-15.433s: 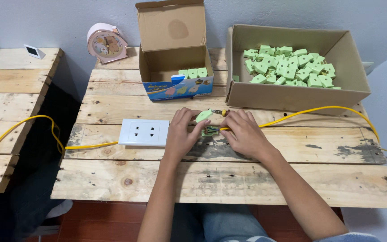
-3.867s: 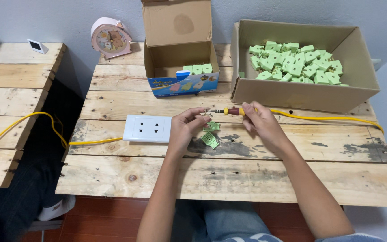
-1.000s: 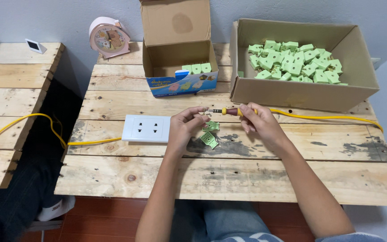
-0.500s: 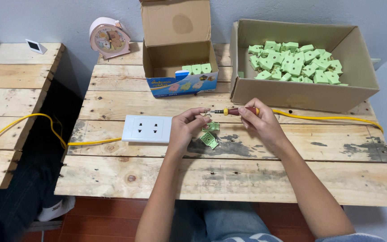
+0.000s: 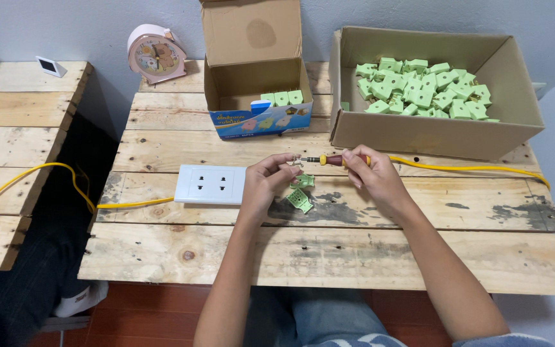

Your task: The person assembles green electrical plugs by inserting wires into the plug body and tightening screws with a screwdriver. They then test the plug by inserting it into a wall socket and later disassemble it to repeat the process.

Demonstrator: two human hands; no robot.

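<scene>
1. The small metal piece (image 5: 295, 162) sits pinched between the fingertips of the left hand (image 5: 266, 183), held just above the wooden pallet table (image 5: 367, 250); it is too small to make out further.
2. The right hand (image 5: 374, 177) is closed around the red-and-yellow-handled screwdriver (image 5: 332, 159), its fingers wrapped on the handle, the thin shaft pointing left and meeting the metal piece.
3. Two light green plastic parts (image 5: 300, 195) lie on the table just below the left hand's fingers (one above the other, close together).
4. A white rectangular socket plate (image 5: 210, 184) with a yellow cable (image 5: 46, 173) lies just left of the left hand.
5. Behind stand a large cardboard box of green parts (image 5: 431, 132) and a smaller open carton (image 5: 258, 83).
</scene>
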